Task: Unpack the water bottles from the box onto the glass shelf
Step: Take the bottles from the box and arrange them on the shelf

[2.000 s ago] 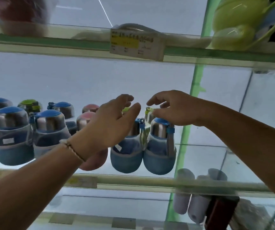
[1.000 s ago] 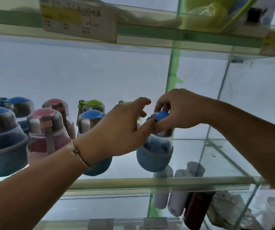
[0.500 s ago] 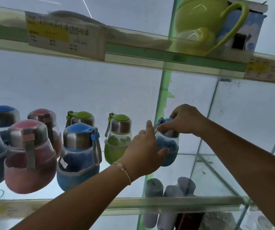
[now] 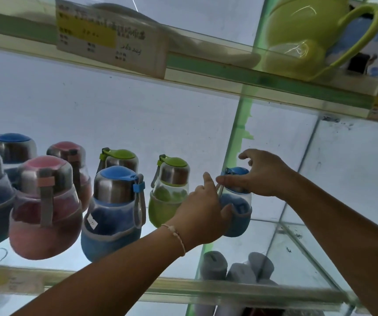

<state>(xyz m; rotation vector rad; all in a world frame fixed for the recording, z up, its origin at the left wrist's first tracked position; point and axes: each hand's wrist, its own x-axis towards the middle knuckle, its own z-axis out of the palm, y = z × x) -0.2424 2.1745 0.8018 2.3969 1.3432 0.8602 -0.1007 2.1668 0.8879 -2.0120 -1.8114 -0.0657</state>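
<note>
Now my left hand [image 4: 203,215] grips the blue sleeve of the bottle [image 4: 240,208], thumb curled on its front and index finger pointing up, while my right hand [image 4: 262,176] pinches its blue cap from above, one finger lifted free. The bottle stands upright on the glass shelf [image 4: 183,290], at the right end of the row, just beside a green bottle [image 4: 168,197].

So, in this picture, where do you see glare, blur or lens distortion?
Head view: the pale wall backlights the scene, leaving it hazy; glare streaks cross the green jug; the price label is blurred, unreadable; the wide lens seems to swell the pink bottle near the left edge.
</note>
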